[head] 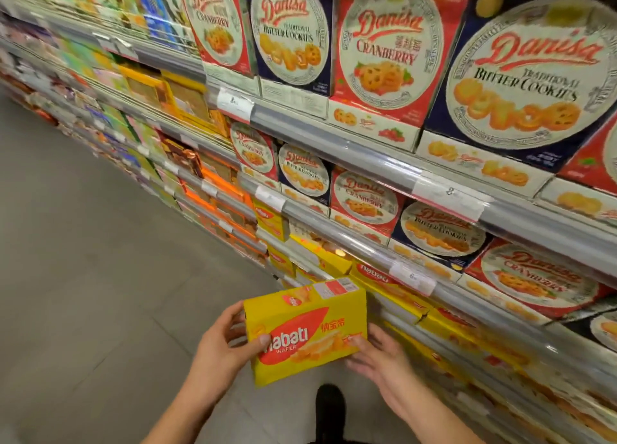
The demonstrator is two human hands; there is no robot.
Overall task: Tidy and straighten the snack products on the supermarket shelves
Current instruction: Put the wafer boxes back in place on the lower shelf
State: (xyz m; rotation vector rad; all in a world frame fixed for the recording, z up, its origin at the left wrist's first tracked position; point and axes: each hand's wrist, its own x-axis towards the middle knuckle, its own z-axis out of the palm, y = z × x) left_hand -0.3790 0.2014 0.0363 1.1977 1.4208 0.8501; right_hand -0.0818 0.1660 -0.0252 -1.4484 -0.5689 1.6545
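You hold one yellow wafer box (305, 331) in front of the shelves, low and clear of them, above the floor (83, 276). Your left hand (220, 346) has its grip closed on the box's left end, thumb on the printed face. Your right hand (380, 353) touches the lower right corner, with the fingers under it; its grip looks loose, more a support than a clamp. The box's long axis runs left to right and tilts up toward the right.

The row of the same yellow boxes (387, 290) lies up and to the right of the box, just beside its top right corner, so I judge the right hand is the nearer one to guide it in.

Counted: one box in hand, two hands, one shoe (329, 410). On the two upper shelves I count nine cookie boxes (377, 42) clearly; the yellow boxes on the shelf are too blurred to count.
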